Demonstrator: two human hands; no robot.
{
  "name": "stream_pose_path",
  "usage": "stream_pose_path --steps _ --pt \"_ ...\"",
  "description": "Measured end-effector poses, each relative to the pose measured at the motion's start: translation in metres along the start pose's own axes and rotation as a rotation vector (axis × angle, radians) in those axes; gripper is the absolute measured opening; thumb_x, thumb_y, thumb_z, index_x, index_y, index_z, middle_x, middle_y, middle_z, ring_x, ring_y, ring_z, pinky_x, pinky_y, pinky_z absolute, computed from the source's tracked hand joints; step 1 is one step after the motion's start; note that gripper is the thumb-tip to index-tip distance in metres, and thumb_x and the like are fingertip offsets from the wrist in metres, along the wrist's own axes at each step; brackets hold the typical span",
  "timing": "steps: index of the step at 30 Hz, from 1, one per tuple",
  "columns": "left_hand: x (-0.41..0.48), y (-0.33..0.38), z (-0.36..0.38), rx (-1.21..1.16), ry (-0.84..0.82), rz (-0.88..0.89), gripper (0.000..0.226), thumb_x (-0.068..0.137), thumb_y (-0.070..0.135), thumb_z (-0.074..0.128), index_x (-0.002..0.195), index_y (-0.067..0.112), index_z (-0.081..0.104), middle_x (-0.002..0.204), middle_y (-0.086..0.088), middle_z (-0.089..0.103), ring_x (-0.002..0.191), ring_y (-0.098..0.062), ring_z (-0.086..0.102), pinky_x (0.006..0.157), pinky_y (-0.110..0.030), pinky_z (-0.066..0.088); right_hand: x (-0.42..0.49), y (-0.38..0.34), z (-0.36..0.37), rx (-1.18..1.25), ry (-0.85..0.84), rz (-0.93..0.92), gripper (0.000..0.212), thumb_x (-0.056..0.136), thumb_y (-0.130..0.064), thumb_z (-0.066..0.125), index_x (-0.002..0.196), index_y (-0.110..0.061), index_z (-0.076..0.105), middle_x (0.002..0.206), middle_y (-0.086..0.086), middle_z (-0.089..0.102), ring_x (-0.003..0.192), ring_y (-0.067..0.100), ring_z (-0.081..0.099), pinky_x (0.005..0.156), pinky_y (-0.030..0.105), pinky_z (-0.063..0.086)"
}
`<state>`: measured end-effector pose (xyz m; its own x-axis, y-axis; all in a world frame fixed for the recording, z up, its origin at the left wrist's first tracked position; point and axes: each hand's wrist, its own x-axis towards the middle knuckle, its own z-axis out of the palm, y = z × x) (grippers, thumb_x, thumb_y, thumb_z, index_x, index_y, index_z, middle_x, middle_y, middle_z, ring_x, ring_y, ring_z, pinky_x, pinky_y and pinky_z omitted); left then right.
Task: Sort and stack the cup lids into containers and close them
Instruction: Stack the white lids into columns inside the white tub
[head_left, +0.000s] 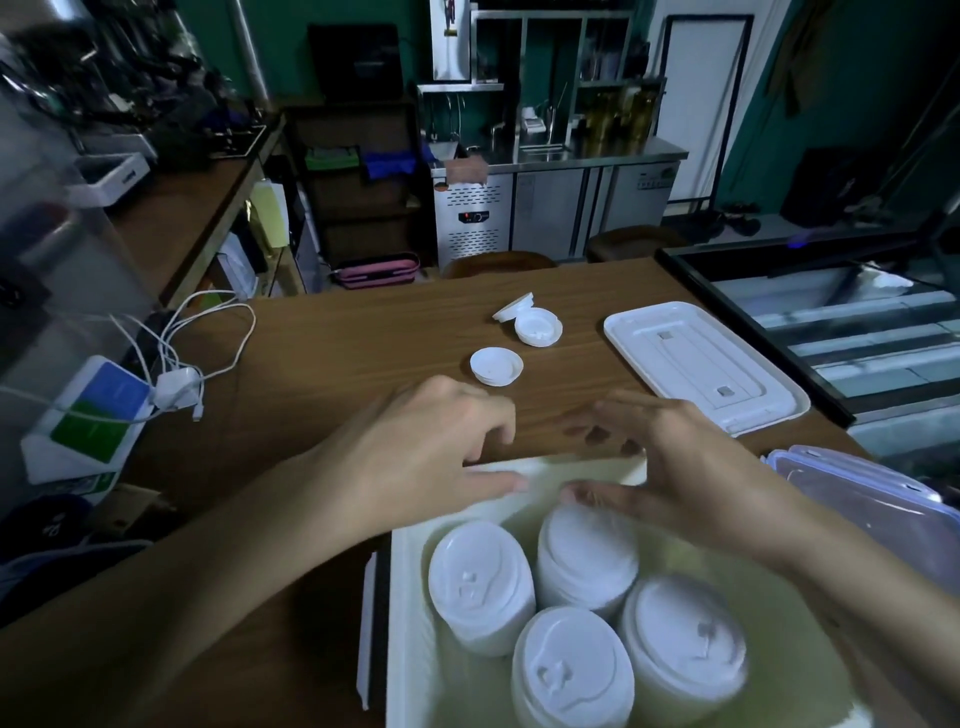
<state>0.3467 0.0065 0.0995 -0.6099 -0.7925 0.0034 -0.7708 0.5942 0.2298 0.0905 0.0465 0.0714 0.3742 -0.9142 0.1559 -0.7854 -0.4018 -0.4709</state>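
The left hand (431, 452) and right hand (675, 467) are hovering empty, fingers loose, over the bin (410, 597) holding four lid stacks (483, 582), while loose lids (496, 366) are lying on the wooden table (363, 332), a steel counter (571, 161) behind.

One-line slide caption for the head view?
Left hand and right hand reach over a white container holding four lid stacks; loose lids lie on the table.

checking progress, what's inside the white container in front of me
Four stacks of white cup lids stand inside the white container. The left hand and right hand are over its far end, hiding the floor there.
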Motion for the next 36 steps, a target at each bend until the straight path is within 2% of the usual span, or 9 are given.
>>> stream_pose_path --steps 5,10,16,19,22,24,26,29,36 --pt "0.048 -0.041 0.014 -0.214 0.162 -0.030 0.030 0.083 0.056 0.080 0.103 0.035 0.072 0.079 0.014 0.066 0.071 0.005 0.057 0.064 -0.025 0.044 0.038 0.021 -0.005 0.064 0.009 0.039 0.046 0.080 -0.053 0.083 0.120 -0.034 0.068 0.107 -0.023 0.064 0.102 -0.004 0.062 0.077 0.018 0.052" --pt "0.104 -0.086 0.061 -0.337 0.227 -0.106 0.033 0.083 0.047 0.084 0.109 0.028 0.074 0.088 0.014 0.065 0.073 -0.002 0.060 0.072 -0.028 0.053 0.088 0.060 0.005 0.102 0.012 0.114 0.044 0.080 -0.047 0.085 0.119 -0.039 0.067 0.105 -0.021 0.067 0.100 -0.003 0.064 0.083 0.022 0.055" --pt "0.156 -0.124 0.115 -0.388 0.236 -0.236 0.061 0.080 0.051 0.085 0.133 0.032 0.061 0.116 0.013 0.060 0.106 -0.010 0.062 0.095 -0.036 0.055 0.145 0.125 0.038 0.111 0.035 0.233 0.070 0.078 -0.047 0.086 0.138 -0.024 0.059 0.123 -0.009 0.064 0.109 0.004 0.062 0.094 0.031 0.056" --pt "0.175 -0.131 0.129 -0.458 0.222 -0.329 0.095 0.072 0.063 0.086 0.151 0.030 0.045 0.141 0.011 0.051 0.135 -0.011 0.049 0.110 -0.034 0.042 0.167 0.149 0.052 0.098 0.071 0.285 0.077 0.079 -0.044 0.087 0.143 -0.019 0.053 0.133 -0.004 0.058 0.119 0.010 0.058 0.100 0.033 0.051" --pt "0.189 -0.136 0.146 -0.543 0.187 -0.423 0.120 0.060 0.075 0.085 0.160 0.034 0.031 0.162 0.010 0.037 0.152 -0.013 0.033 0.120 -0.043 0.035 0.188 0.170 0.064 0.045 0.104 0.328 0.082 0.078 -0.042 0.087 0.146 -0.018 0.049 0.133 -0.001 0.052 0.119 0.012 0.051 0.100 0.027 0.041" --pt "0.197 -0.138 0.158 -0.579 0.228 -0.438 0.119 0.060 0.073 0.087 0.158 0.034 0.034 0.158 0.013 0.042 0.150 -0.011 0.035 0.121 -0.042 0.035 0.202 0.184 0.072 0.006 0.092 0.356 0.084 0.076 -0.050 0.086 0.146 -0.023 0.048 0.133 -0.003 0.051 0.114 0.006 0.044 0.097 0.023 0.036" --pt "0.202 -0.140 0.168 -0.577 0.313 -0.417 0.107 0.060 0.071 0.087 0.151 0.034 0.045 0.146 0.017 0.051 0.141 -0.008 0.045 0.116 -0.036 0.040 0.215 0.196 0.079 0.015 0.080 0.413 0.093 0.070 -0.063 0.082 0.148 -0.027 0.046 0.140 -0.004 0.050 0.120 0.008 0.045 0.101 0.027 0.040" --pt "0.204 -0.144 0.174 -0.585 0.376 -0.374 0.098 0.061 0.068 0.088 0.146 0.033 0.052 0.138 0.020 0.056 0.132 -0.003 0.051 0.110 -0.030 0.043 0.228 0.205 0.084 0.038 0.088 0.504 0.104 0.072 -0.057 0.086 0.156 -0.023 0.035 0.155 0.001 0.041 0.139 0.021 0.045 0.113 0.041 0.043" --pt "0.206 -0.147 0.178 -0.564 0.369 -0.379 0.103 0.063 0.068 0.087 0.151 0.032 0.049 0.136 0.021 0.053 0.131 -0.003 0.050 0.110 -0.030 0.042 0.246 0.206 0.096 0.079 0.103 0.528 0.118 0.071 -0.062 0.085 0.161 -0.013 0.026 0.164 0.008 0.033 0.150 0.027 0.033 0.120 0.044 0.032"
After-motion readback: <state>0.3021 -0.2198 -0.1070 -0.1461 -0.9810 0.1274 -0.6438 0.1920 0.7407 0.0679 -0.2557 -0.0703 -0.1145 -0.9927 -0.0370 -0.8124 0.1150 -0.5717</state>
